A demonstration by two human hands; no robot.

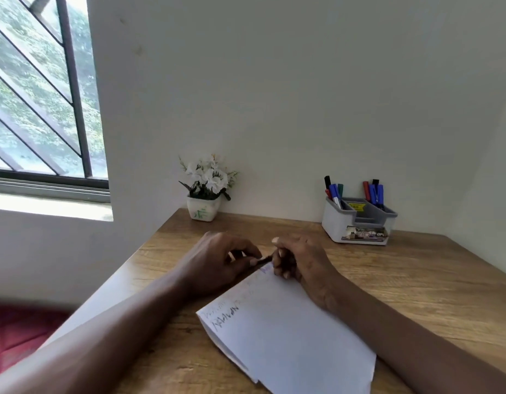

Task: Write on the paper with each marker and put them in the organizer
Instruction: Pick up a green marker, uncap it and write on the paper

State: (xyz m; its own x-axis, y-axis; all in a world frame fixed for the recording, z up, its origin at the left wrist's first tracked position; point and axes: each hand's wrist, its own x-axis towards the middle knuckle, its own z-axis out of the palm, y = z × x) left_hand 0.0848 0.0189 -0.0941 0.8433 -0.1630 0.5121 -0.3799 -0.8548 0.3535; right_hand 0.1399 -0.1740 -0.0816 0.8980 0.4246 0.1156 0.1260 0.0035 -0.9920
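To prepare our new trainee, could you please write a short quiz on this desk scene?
1. True or false: the organizer stands at the far right of the table, with markers standing in it.
2. What do the left hand and right hand hold between them? A) a dark marker B) a ruler C) scissors
3. What does the paper already bear?
Key: 1 true; 2 A; 3 handwriting.

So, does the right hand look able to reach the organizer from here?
Probably yes. The organizer stands at the back of the desk, ahead and to the right of the right hand, with only bare wood between them. That hand and the left hand both appear to hold the marker.
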